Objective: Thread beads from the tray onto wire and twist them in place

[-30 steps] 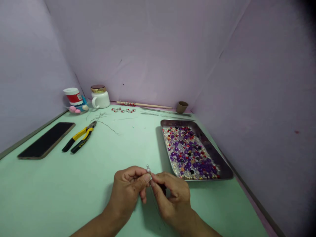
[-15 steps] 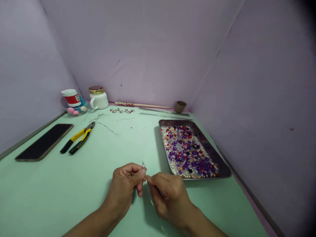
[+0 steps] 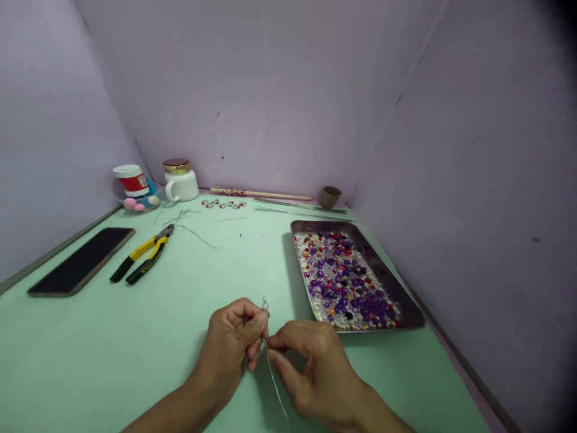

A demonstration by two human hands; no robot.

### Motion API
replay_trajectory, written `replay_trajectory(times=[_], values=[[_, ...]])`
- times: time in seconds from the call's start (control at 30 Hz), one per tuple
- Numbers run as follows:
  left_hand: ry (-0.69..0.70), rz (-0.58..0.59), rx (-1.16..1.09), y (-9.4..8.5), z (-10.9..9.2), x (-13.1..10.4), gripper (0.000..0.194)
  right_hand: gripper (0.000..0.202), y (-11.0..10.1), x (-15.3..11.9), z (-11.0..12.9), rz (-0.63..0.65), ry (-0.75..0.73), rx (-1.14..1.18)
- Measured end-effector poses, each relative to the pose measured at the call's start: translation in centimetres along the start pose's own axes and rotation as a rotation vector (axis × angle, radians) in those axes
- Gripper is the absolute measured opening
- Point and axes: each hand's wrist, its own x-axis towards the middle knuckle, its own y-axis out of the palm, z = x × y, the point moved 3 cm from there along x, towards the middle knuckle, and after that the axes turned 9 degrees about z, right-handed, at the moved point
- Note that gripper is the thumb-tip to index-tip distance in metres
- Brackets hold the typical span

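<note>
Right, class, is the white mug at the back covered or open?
Covered: a brown and gold lid sits on top of the white mug, hiding its inside.

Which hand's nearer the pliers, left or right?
Left. The left hand is below and to the right of the pliers in the picture; the right hand is farther right, by the tray.
</note>
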Motion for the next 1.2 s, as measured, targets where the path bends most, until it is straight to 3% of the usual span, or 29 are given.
replay_trajectory(times=[0.17, 0.37, 0.7, 0.87, 1.2], values=[[-0.014, 0.019, 0.063, 0.1, 0.3, 0.0, 0.025, 0.015, -0.7, 0.4, -1.2, -0.129, 0.264, 0.476], [-0.048, 0.073, 0.240, 0.2, 0.7, -0.1, 0.021, 0.021, 0.3, 0.7, -1.7, -0.046, 0.433, 0.903], [-0.043, 0.017, 0.364, 0.3, -0.4, -0.3, 0.017, 0.032, 0.1, 0.8, -1.4, -0.118, 0.593, 1.089], [0.020, 0.060, 0.428, 0.6, -0.4, -0.6, 0.016, 0.034, -0.1, 0.7, -1.5, -0.202, 0.627, 1.084], [0.102, 0.174, 0.583, 0.8, -0.9, -0.8, 0.020, 0.032, -0.3, 0.6, -1.4, -0.226, 0.628, 1.080]])
